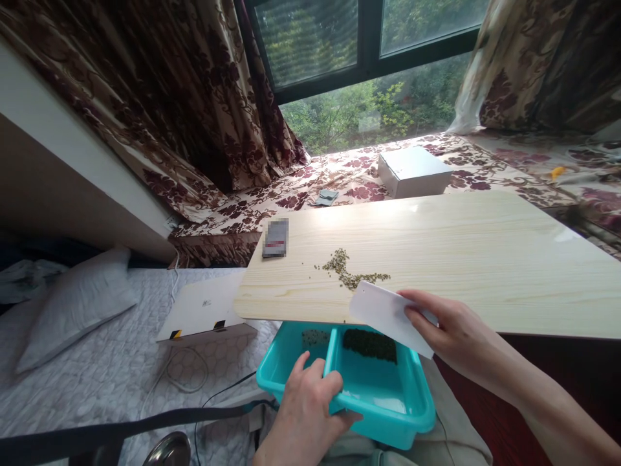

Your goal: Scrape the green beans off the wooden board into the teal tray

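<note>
My right hand [449, 320] pinches a thin white plastic scraper [383, 312] with a small hole in one corner. The scraper slants across the table's front edge, its far end beside a scattered pile of small greenish-brown seeds [356, 278]. Below that edge sits a turquoise two-compartment bin [422, 411]. My left hand [310, 398] is closed on the bin's near side around the divider, partly hiding the left compartment. Dark green grains [369, 344] lie heaped at the back of the right compartment. A few pale grains [315, 337] lie in the left one.
The light wood table [466, 252] carries a grey packet [276, 237] at its left. Beyond, a white box [417, 169] and a grey cloth [326, 197] rest on the floral window seat. A white carton [204, 304] and cables are on the quilted bed [97, 375].
</note>
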`<state>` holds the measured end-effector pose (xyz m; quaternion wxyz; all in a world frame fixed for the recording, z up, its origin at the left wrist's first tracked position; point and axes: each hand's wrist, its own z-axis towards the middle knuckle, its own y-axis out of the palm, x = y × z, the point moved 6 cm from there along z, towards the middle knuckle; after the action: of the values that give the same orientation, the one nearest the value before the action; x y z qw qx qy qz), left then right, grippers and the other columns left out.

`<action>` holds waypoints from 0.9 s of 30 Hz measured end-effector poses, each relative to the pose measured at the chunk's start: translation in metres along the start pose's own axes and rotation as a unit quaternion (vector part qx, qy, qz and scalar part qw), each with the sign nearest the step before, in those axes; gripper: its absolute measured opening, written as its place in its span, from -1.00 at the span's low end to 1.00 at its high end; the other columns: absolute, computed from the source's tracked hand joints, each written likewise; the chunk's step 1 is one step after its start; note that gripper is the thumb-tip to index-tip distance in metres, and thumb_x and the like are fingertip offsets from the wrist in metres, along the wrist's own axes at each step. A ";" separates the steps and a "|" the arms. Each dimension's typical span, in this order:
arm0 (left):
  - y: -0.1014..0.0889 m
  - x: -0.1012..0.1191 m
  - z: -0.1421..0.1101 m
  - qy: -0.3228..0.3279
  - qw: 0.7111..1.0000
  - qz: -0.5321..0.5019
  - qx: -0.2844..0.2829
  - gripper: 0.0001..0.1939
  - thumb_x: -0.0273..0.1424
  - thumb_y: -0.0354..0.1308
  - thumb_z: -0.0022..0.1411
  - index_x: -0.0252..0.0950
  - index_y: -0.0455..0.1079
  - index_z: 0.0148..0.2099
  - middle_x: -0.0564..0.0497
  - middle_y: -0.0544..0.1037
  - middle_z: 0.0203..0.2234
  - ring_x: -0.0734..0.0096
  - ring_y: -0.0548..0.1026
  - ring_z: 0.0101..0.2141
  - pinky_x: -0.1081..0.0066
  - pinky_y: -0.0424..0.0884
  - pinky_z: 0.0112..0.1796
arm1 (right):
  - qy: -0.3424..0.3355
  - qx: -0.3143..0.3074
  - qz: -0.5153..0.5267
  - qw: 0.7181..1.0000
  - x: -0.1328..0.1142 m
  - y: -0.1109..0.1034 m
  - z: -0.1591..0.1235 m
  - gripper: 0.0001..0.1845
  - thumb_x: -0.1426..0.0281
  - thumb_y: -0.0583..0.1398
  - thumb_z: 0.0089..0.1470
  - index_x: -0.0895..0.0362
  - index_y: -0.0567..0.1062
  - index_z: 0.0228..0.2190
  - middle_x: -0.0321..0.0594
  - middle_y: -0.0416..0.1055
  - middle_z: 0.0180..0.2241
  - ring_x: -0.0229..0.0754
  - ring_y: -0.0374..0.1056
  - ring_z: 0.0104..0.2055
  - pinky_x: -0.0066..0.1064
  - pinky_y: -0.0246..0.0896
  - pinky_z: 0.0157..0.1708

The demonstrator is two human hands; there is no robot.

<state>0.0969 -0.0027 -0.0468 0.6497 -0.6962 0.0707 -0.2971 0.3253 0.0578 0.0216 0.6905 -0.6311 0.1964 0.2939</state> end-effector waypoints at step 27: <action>0.023 0.109 0.044 0.155 0.953 0.067 -0.252 -0.52 0.07 0.40 0.16 -0.23 0.53 -0.15 -0.06 0.52 -0.31 0.08 0.56 -0.28 0.33 0.46 -0.35 | 0.008 0.033 -0.002 0.999 0.033 -0.025 -0.010 -0.62 0.26 0.05 0.12 0.04 0.63 -0.21 -0.18 0.67 -0.36 -0.04 0.57 -0.40 -0.32 0.42 -0.44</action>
<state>0.2147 -0.0210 -0.0327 0.4528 -0.7763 0.2893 -0.3295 0.3677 0.0522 0.0179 0.7097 -0.6108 0.2099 0.2814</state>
